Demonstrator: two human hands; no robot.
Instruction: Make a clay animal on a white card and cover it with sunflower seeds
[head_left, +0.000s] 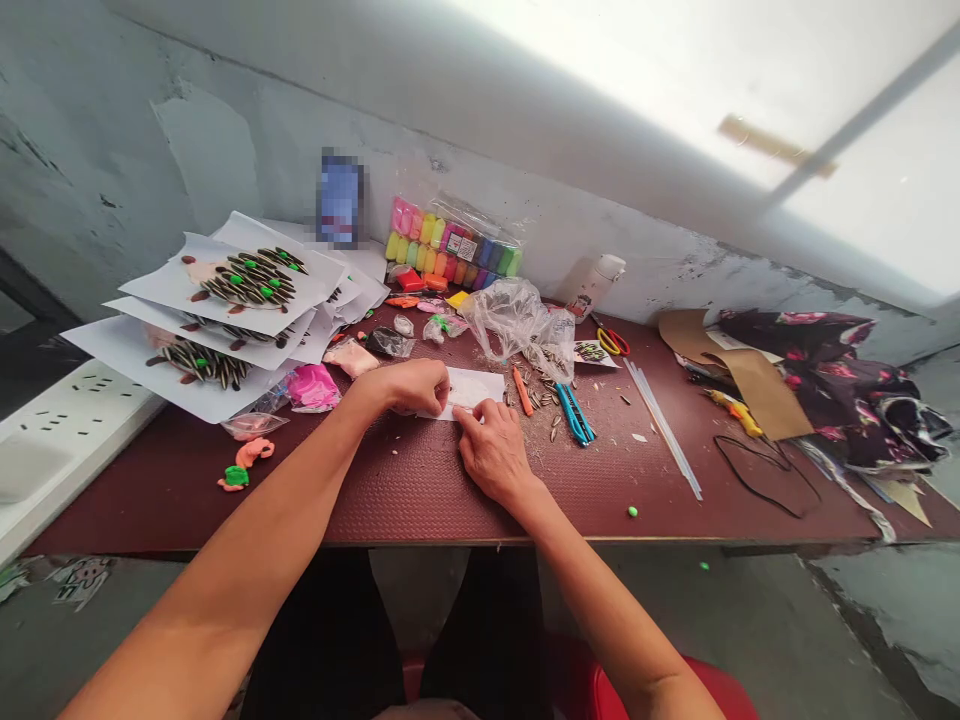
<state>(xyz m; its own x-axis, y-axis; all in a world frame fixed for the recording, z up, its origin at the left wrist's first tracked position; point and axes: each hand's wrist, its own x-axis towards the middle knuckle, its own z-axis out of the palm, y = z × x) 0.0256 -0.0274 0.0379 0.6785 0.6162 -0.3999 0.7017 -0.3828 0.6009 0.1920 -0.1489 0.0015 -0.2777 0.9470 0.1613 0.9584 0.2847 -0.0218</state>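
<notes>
A small sheet of white paper (486,384) lies on the table in front of me, with faint pinkish marks on it. My left hand (416,386) is over the paper's left side, its fingers curled into a pinch; what is between the fingertips is hidden. On the lower right part of the paper rests my right hand (493,445), thumb and fingers bent together and holding the sheet down. Just right of the paper are loose striped sunflower seeds (534,390), an orange craft knife (523,391) and a blue utility knife (575,414).
Paper sheets with seed hedgehogs (251,280) are stacked at left, beside a white power strip (52,440). Behind are a pack of coloured clay (450,245), a plastic bag (517,320) and a white bottle (598,285). Scissors (613,341), glue sticks (664,430) and a glue gun (739,412) lie right.
</notes>
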